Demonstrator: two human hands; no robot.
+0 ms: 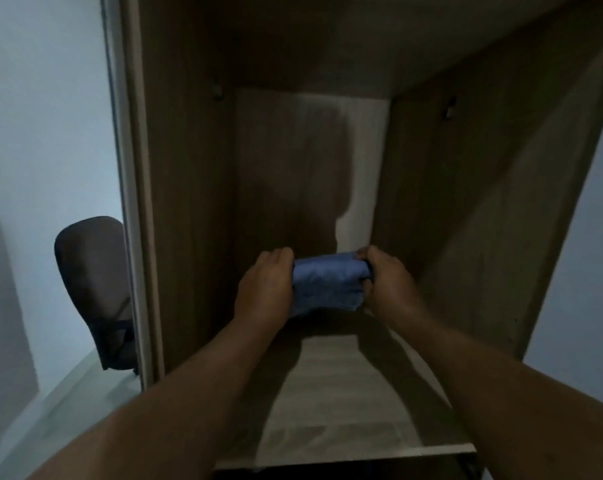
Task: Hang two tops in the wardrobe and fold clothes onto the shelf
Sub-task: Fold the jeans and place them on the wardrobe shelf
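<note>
Left hand [263, 284]: at centre frame, reaching into the wardrobe, fingers curled over the left end of a folded blue garment [327, 284], gripping it. Right hand [391, 280]: mirrors it, fingers and thumb wrapped round the right end of the same bundle. A two-ended hold of this kind probably keeps the folds from slipping open while the piece is carried in.

Folded blue garment: compact, thick bundle, fabric type not legible in the dim light. Position: between the two hands, far back over the shelf [345, 410], close to the rear panel [286, 168]. Whether it already rests on the board or hangs just above it cannot be told; the shadow beneath it hides the contact.

Shelf: pale wood-grain board, lower centre of frame, its front edge near the bottom. Forearm shadows fall across it. The garment being set deep would leave the front of the board free for further folded pieces.

Wardrobe [189, 202]: open compartment, brown side walls left and right, small fittings high on each wall. No hanging rail or hung tops show from here.

Office chair [92, 289]: dark backrest, left of frame, beside the wardrobe's outer wall.

Stage, as judged: placing folded clothing on the shelf.
</note>
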